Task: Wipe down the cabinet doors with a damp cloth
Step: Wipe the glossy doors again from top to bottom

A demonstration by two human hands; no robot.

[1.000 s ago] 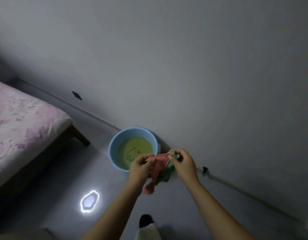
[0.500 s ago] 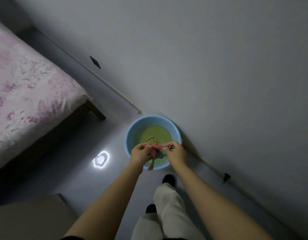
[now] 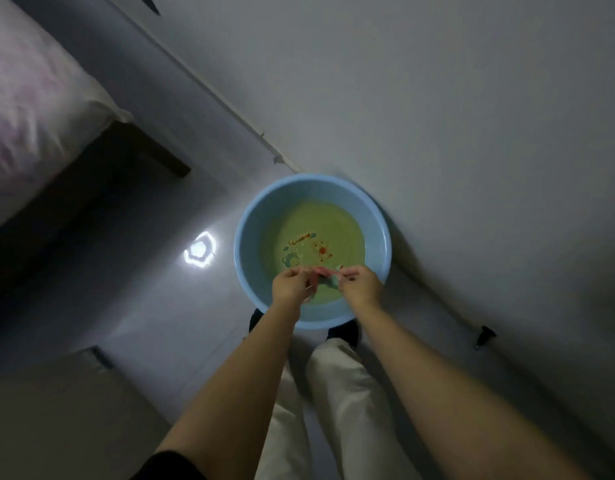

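cloth (image 3: 321, 277) sits bunched between both hands, low over the basin (image 3: 245, 237); 1 second ago it hung higher, beside the basin, so it has come down for wetting or wringing, and no door wiping has begun, i judge. the big pale wall or door panel (image 3: 437, 98) looks smooth and matte. the round blue plastic basin holds greenish water. left hand (image 3: 289, 285) and right hand (image 3: 359, 287) each pinch the soft pink and green cloth with curled fingers.
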